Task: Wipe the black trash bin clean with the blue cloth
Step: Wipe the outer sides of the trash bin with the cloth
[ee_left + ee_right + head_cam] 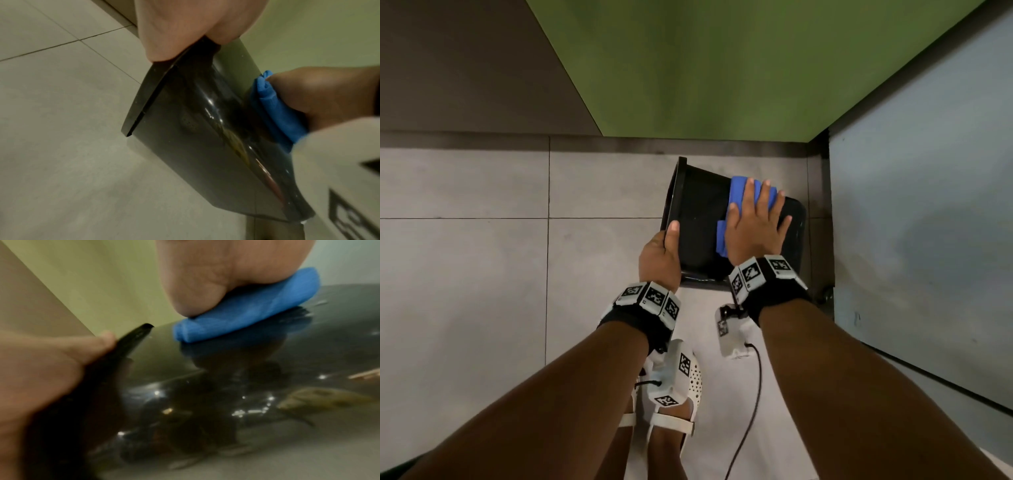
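Two bare forearms fill the lower half of the head view, each wrist wearing a black band with square black-and-white markers. At centre frame, the left hand (661,255) grasps the rim of the black trash bin (697,219), thumb on top of the edge. The bin lies tipped on its side above a grey tiled floor (482,260), its open mouth towards the left of the frame, with a green wall (722,68) across the top. Just right of centre, the right hand (755,226) lies flat with fingers spread, pressing the blue cloth (738,192) against the bin's upturned side. A white perforated shoe (693,380) shows at lower centre. In the left wrist view, fingers (164,37) at the top clamp the bin's rim (141,104), the glossy bin wall runs diagonally to the lower right, and the folded cloth sits at centre right under the other hand (320,92). In the right wrist view, the palm at upper centre presses the cloth (246,309) onto the shiny black surface, while the left hand's thumb (96,344) holds the rim at middle left.
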Available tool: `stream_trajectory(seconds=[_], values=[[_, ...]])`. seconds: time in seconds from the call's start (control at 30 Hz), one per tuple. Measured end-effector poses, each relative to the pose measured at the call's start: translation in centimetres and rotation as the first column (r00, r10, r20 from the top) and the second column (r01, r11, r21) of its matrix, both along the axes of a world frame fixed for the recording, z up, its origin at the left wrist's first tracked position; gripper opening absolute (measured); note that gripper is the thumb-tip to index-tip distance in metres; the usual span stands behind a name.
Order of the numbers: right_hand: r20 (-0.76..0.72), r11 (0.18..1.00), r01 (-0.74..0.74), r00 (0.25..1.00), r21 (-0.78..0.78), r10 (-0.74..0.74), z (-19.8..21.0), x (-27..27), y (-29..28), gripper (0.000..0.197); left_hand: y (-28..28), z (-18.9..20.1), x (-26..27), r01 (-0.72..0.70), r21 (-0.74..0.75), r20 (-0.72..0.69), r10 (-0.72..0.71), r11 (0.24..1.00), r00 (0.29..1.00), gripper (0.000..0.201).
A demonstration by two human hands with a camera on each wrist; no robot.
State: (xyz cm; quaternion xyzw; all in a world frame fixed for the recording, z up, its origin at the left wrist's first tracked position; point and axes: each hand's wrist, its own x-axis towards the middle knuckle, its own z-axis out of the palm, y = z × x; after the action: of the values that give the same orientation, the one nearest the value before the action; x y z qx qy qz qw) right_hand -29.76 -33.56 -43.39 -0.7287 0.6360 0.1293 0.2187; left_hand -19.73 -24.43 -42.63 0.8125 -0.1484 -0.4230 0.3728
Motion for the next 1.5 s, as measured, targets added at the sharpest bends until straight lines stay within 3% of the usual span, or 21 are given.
stream_trajectory(seconds=[0.07,0.2,0.33,0.47,0.57,0.67,0.77,0.93,1.13,1.27,1.33,1.4,1.5], values=[[0.029,1.000,-0.016,0.999,-0.014,0.016,0.5,1.0,1.4,0.055,-0.4,0.1,0.1,0.006,-0.009,-0.006,-0.006,1.000,1.000,0.043],[0.093,0.947,-0.312,0.943,-0.075,0.318,1.0,2.4,6.8,0.054,-0.6,0.3,0.7,0.044,-0.007,-0.056,-0.044,0.999,0.997,0.043],[0.068,0.930,-0.364,0.928,-0.058,0.368,0.3,1.1,5.5,0.055,0.3,0.4,0.5,0.010,-0.027,-0.100,-0.013,1.000,0.995,0.038],[0.013,0.995,-0.094,0.995,-0.043,0.095,-0.4,-2.5,1.4,0.055,0.5,0.4,0.3,0.056,-0.001,-0.015,-0.056,0.998,0.998,0.045],[0.019,0.999,0.019,1.000,-0.044,-0.018,-0.5,-3.0,0.7,0.055,-0.1,0.5,0.5,0.081,0.002,0.002,-0.081,0.997,0.997,0.032],[0.018,0.998,0.019,1.000,-0.061,-0.018,-0.7,-2.8,0.9,0.056,-1.1,0.1,0.9,0.154,-0.072,0.045,-0.151,0.985,0.987,0.037],[0.007,0.998,0.004,1.000,-0.063,-0.004,-0.4,-2.4,1.3,0.056,-1.6,-1.3,1.6,0.286,-0.056,0.261,-0.262,0.957,0.929,0.051],[0.072,0.939,-0.318,0.942,-0.134,0.329,0.0,2.1,4.4,0.057,-1.3,-3.0,1.9,0.438,0.085,0.419,-0.431,0.895,0.799,0.060],[0.108,0.951,-0.264,0.953,-0.162,0.283,-0.5,2.6,-0.2,0.052,-2.1,-1.0,1.3,0.368,0.027,0.389,-0.349,0.929,0.853,0.054],[0.045,0.992,-0.009,0.999,-0.123,0.014,-1.1,0.1,-1.0,0.054,-2.4,-1.5,0.9,0.314,-0.031,0.364,-0.282,0.949,0.888,0.050],[0.009,0.986,0.087,0.996,-0.140,-0.087,-1.3,-0.7,0.8,0.054,-2.3,-1.5,0.6,0.311,-0.072,0.424,-0.253,0.948,0.869,0.050],[0.041,0.980,0.051,0.998,-0.191,-0.044,-1.3,-0.3,3.5,0.057,-2.2,-1.5,0.5,0.326,-0.042,0.508,-0.260,0.944,0.821,0.050],[0.058,0.964,-0.159,0.983,-0.214,0.175,-1.0,1.6,5.7,0.056,-2.4,-1.3,0.7,0.339,0.072,0.508,-0.327,0.938,0.797,0.056]])
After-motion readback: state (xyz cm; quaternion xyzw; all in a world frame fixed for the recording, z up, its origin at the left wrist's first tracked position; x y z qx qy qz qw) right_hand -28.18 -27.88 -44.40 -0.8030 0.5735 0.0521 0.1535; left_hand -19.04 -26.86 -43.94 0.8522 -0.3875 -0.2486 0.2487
